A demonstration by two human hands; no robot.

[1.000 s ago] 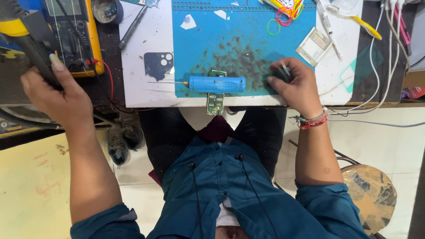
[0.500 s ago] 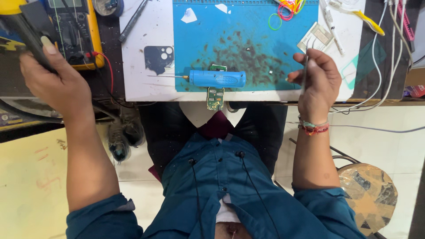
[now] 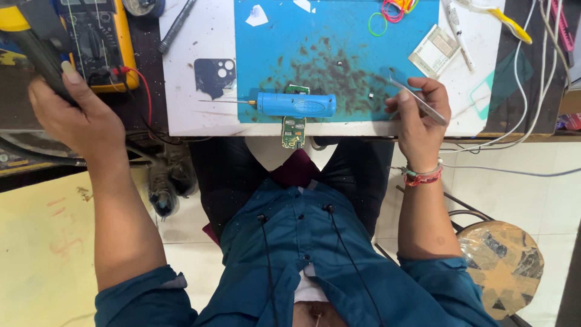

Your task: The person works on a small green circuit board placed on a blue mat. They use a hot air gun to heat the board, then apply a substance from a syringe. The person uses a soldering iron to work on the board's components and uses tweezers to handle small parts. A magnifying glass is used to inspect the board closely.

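The right hand (image 3: 420,115) has come up off the blue mat (image 3: 339,36) since a second ago, when it lay flat on the mat's right edge. Now it is curled shut around a pair of tweezers (image 3: 417,100), thumb and fingers pinching the thin metal legs, tips pointing toward 11 o'clock over the speckled part of the mat. A tiny dark part (image 3: 370,94) lies on the mat just at 9 o'clock of the thumb. From this, the tweezers look freshly picked up and ready for fine work, though they grip nothing that can be seen.

The left hand (image 3: 72,115) has hardly moved. It is closed around a dark tool handle (image 3: 39,51) at the far 9 o'clock side of the tabletop (image 3: 200,115), just beside the yellow multimeter (image 3: 100,42).

The small circuit board (image 3: 294,130) sits at the near edge of the mat, hanging partly over the tabletop's rim, touched by neither hand. A blue pen-shaped screwdriver (image 3: 295,104) lies across it, its thin bit pointing to 9 o'clock. At 12 to 1 o'clock lie coloured rubber bands (image 3: 393,12).
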